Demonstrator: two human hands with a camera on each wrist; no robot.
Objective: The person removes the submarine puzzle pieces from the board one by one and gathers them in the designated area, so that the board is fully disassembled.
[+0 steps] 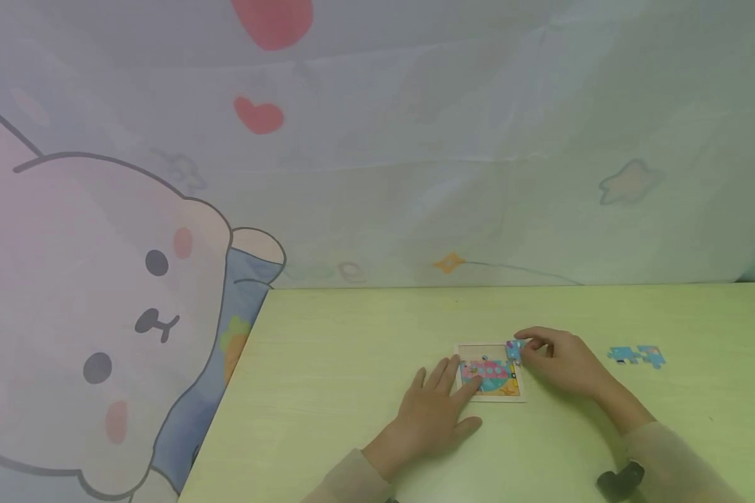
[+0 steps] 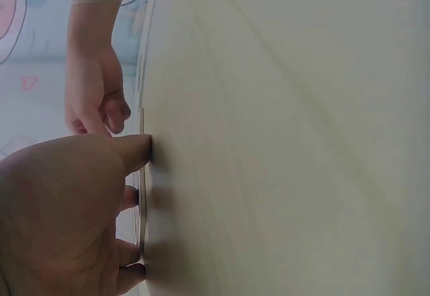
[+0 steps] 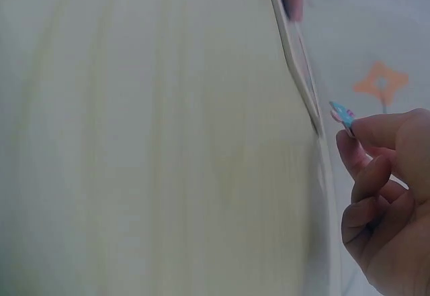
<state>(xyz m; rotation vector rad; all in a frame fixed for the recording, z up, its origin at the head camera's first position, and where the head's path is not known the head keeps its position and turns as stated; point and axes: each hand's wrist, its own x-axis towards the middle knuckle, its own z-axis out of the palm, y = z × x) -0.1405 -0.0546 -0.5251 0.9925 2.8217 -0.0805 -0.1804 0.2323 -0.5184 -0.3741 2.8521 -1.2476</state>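
Observation:
A small jigsaw puzzle in a shallow square tray lies on the table, its lower part filled with a pink and teal picture and bare board showing along its upper side. My right hand pinches a blue puzzle piece between thumb and finger, over the tray's upper right corner. In the right wrist view that piece is tilted and raised above the tray's edge. My left hand lies with spread fingers at the tray's left side, one fingertip on the picture.
Two loose blue puzzle pieces, one beside the other, lie on the table to the right of my right hand. A printed cloth with a bear and hearts hangs behind the pale yellow-green table.

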